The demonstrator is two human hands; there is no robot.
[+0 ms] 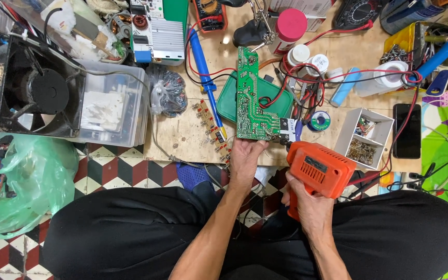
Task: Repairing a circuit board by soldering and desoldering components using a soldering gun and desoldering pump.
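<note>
A long green circuit board stands on edge over the wooden work board, its near end gripped by my left hand. My right hand is wrapped around the handle of an orange pistol-shaped soldering gun. The gun's dark tip meets the board's lower right corner, beside a small white part. Behind the board lies a green plastic lid.
A blue soldering iron lies to the left, with a strip of small components below it. A black fan and clear plastic box stand at left. A white divided parts tray, solder spool, phone and red wires lie to the right.
</note>
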